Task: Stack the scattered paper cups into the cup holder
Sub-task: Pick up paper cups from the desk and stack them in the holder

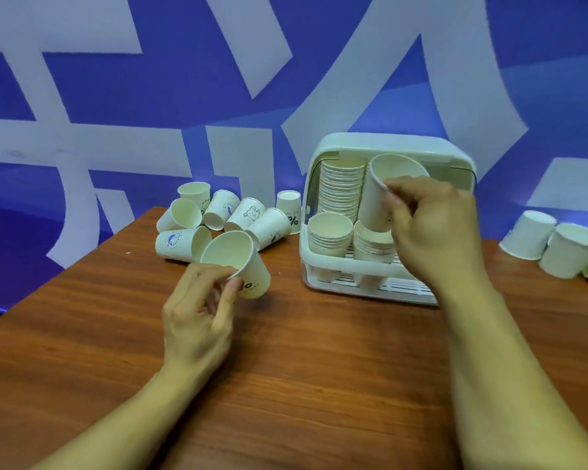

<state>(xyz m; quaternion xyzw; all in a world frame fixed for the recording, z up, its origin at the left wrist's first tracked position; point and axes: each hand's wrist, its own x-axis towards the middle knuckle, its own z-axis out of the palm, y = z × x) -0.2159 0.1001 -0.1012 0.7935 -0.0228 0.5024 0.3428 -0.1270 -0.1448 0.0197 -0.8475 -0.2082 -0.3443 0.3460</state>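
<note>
A pale green cup holder (391, 144) stands on the wooden table, right of centre. Inside it are a tall stack of cups (342, 184) at the back and two short stacks (330, 232) in front. My right hand (435, 228) pinches the rim of a white paper cup (379, 195), whose base is in the mouth of the front right short stack (372, 245). My left hand (201, 310) pinches the rim of another paper cup (235, 262), tilted just above the table. Several scattered cups (224, 212) lie behind it.
More white cups (554, 244) lie at the table's right edge. A blue and white wall (150, 96) rises close behind the table. The table's left edge (65, 266) runs diagonally. Bare wood (319, 368) spreads in front of the holder.
</note>
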